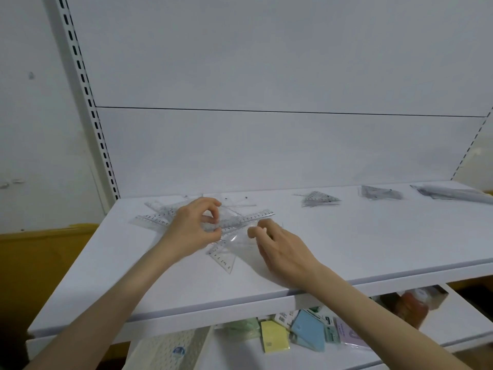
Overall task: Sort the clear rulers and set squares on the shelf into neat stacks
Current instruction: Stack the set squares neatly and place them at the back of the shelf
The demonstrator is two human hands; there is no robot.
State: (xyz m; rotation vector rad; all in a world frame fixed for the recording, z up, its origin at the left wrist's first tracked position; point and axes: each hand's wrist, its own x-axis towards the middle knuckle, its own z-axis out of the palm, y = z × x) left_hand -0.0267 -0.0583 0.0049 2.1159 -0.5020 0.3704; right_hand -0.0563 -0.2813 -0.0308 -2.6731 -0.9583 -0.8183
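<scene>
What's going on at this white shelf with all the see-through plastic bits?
A person is sorting a jumbled pile of clear rulers and set squares on the shelf. The left hand pinches a ruler in the pile. The right hand seems to pinch the edge of a set square. Three small stacks already lie further right, near the back.

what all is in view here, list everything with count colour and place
shelf: one, white, across the middle
loose pile: one, clear rulers and set squares, left-centre of the shelf, count unclear
sorted stacks: three, clear, back right of the shelf
packets: several, yellow, blue, green, lilac, lower shelf
perforated basket: one, white, lower left
left hand: one, grips rulers in the pile
right hand: one, fingertips at a clear piece, grip blurred
</scene>
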